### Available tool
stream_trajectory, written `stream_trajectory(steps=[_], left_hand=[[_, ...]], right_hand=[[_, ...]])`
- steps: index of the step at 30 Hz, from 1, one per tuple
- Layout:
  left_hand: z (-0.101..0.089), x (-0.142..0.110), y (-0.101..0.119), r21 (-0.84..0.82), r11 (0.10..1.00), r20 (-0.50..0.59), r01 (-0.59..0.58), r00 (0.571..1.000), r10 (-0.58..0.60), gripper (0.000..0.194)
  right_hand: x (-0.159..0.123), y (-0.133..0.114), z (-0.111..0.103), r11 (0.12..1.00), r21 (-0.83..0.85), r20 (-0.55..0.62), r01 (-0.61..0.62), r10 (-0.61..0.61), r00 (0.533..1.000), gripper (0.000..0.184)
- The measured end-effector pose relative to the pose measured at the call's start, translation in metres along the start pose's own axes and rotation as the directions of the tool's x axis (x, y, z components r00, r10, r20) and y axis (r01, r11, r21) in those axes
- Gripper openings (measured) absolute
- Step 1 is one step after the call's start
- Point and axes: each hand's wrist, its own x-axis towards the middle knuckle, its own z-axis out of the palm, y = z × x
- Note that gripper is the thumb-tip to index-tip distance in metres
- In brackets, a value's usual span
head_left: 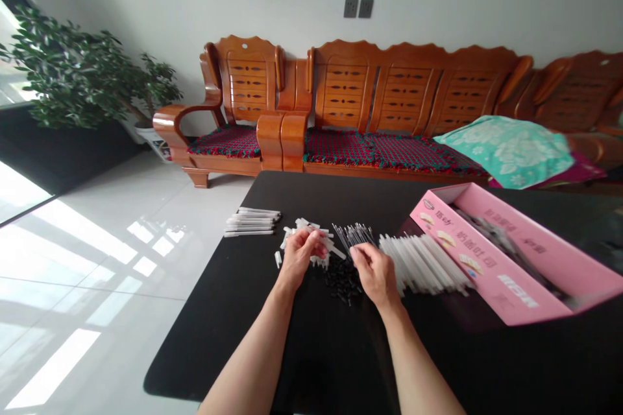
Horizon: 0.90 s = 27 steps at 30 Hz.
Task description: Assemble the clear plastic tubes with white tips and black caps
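Observation:
My left hand [302, 256] is closed over the pile of short white plastic pieces [300, 223], thumb against the fingers. What it grips, if anything, is too small to make out. My right hand [376, 272] is closed in a pinch at the near end of a bundle of thin dark pen refills [357, 233]; whether one is between the fingertips is unclear. Below and between the hands lies a heap of small black plugs [341, 280]. Right of it, white translucent pen barrels [428, 262] lie side by side. At the left, white pens [253, 222] form a neat stack.
A pink open box [479, 279] with plastic-wrapped contents stands right on the black table [233, 331]. Behind are a wooden bench [345, 91] with a teal cushion [511, 149] and a potted plant [87, 78]. The table's left edge borders a tiled floor [121, 259].

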Motion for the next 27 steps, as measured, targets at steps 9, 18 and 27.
stream_trajectory(steps=[9, 18, 27], left_hand=[[0.001, -0.002, 0.003, -0.007, 1.000, 0.108, 0.009, 0.994, -0.009, 0.040], [0.001, -0.003, 0.003, -0.091, 0.995, 0.142, 0.049, 0.989, -0.036, 0.032], [0.004, 0.001, -0.004, -0.080, 0.997, -0.057, 0.018, 0.998, -0.022, 0.031]], right_hand=[[0.001, -0.009, 0.006, 0.922, 0.368, 0.234, -0.118, 0.031, 0.972, 0.029], [-0.003, -0.011, 0.015, 0.701, 0.597, 0.489, -0.391, 0.069, 0.869, 0.042], [-0.002, -0.015, 0.016, 0.952, 0.305, 0.267, -0.009, -0.076, 0.961, 0.041]])
